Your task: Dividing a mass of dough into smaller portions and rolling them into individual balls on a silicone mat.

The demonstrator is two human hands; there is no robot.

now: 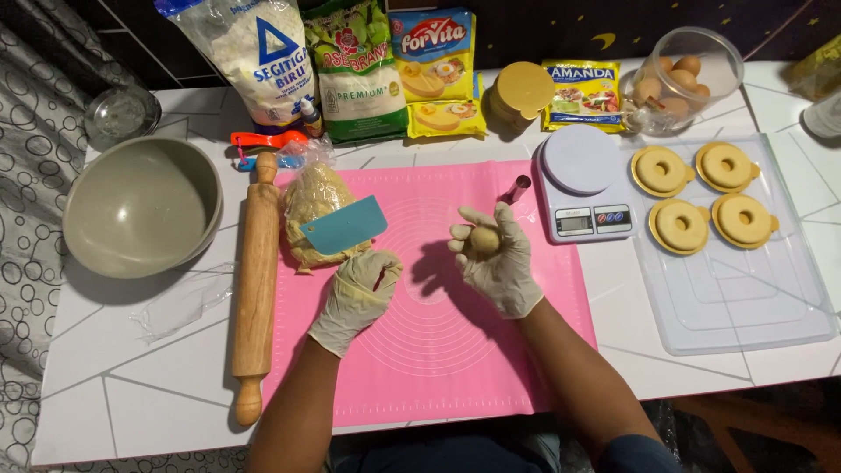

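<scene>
The dough ball (pixel 484 239) sits in the right hand (pixel 495 263), whose grip curls shut around it, held up over the pink mat (pixel 455 350) so it stays round. The left hand (pixel 359 293) rests loosely closed on the mat, holding nothing, near the dough lump (pixel 311 219) and blue scraper (pixel 344 226).

— What's in the right hand (pixel 496 258)?
— A small dough ball (pixel 484 238), cupped in gloved fingers (pixel 462 245) above the pink mat (pixel 455 350).
— And the left hand (pixel 359 293)?
— Resting beside the bagged dough (pixel 317 219) and blue scraper (pixel 343 226).
</scene>
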